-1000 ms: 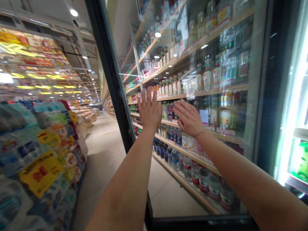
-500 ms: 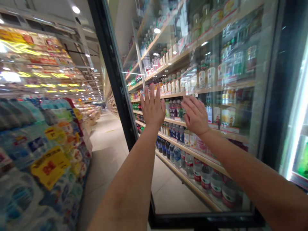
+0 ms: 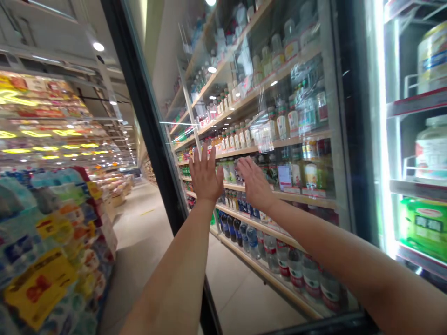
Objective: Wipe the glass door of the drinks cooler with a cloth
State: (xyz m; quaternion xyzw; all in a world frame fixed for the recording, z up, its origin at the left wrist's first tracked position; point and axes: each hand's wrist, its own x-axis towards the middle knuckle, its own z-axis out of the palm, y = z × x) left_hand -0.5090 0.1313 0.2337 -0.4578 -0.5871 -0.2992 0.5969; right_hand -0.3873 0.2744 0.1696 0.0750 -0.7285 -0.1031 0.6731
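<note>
My left hand (image 3: pixel 204 176) lies flat on the glass of a swung-out fridge door (image 3: pixel 296 93), fingers spread and pointing up. Just to its right my right hand (image 3: pixel 254 184) also presses flat on the glass, fingers stretched toward the left. Neither hand holds anything. The door has a black frame (image 3: pixel 139 111) along its left edge, close to my left hand. Through the glass I see shelves of bottled drinks (image 3: pixel 265 246).
On the right stands the lit fridge interior (image 3: pixel 419 139) with tubs and green packs on wire shelves. A stack of wrapped water bottles with yellow price tags (image 3: pixel 52 246) fills the left. A tiled aisle (image 3: pixel 146 232) runs between them into the distance.
The door's far edge has swung leftward and more of the fridge interior shows on the right. Both hands stay flat on the glass and sit a little further left and lower.
</note>
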